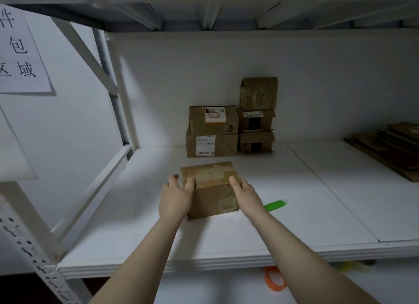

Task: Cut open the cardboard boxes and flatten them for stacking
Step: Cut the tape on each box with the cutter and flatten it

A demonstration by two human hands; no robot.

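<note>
- Two bare hands hold a taped cardboard box that sits on a white shelf, about midway between its left and right edges and nearer the front edge than the back wall.
- The left hand clasps the box's left side. Its thumb lies on the top, and its fingers reach round the left face.
- The right hand clasps the right side, thumb on the top near the right edge. Its other fingers go down the far face, mostly hidden.
- Brown tape runs across the box's top and down its front face.
- A green cutter lies flat on the shelf just beside the right wrist, apart from the box.
- At the back edge, against the wall, stand a stack of two boxes and, touching it on the right, a stack of three boxes.
- Flattened cardboard is piled at the shelf's right edge, towards the back.
- A paper sign with printed characters hangs on the rack at far left.
- An orange tape roll shows below the shelf's front edge.
</note>
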